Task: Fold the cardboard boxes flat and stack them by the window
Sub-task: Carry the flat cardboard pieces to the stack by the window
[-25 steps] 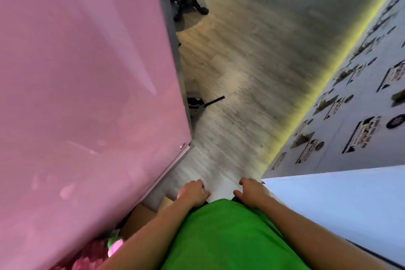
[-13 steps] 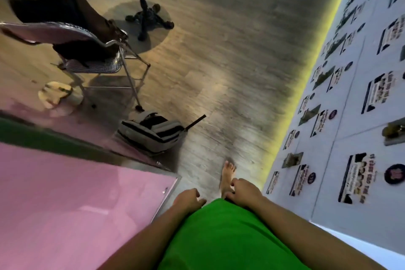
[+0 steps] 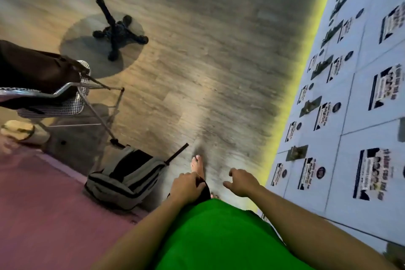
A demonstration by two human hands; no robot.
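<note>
No cardboard box shows in the head view. My left hand [image 3: 186, 186] rests low in front of my green shirt, fingers lying on the dark cloth at my thigh and holding nothing. My right hand [image 3: 241, 182] hangs a little to the right of it, away from my body, with fingers loosely spread and nothing in it. One bare foot [image 3: 197, 165] is stepping forward on the wooden floor just beyond my hands.
A grey backpack [image 3: 127, 175] lies on the floor at my left. Behind it are a metal chair [image 3: 72, 98] with a dark bag and a black pedestal table base [image 3: 118, 33]. A pink surface [image 3: 43, 204] fills the lower left. A white panelled wall [image 3: 350, 116] with posters runs along the right.
The view has swung off the pink panel onto open floor, bringing the chair and backpack into sight. My right hand has moved out from my shirt and its fingers have loosened.
</note>
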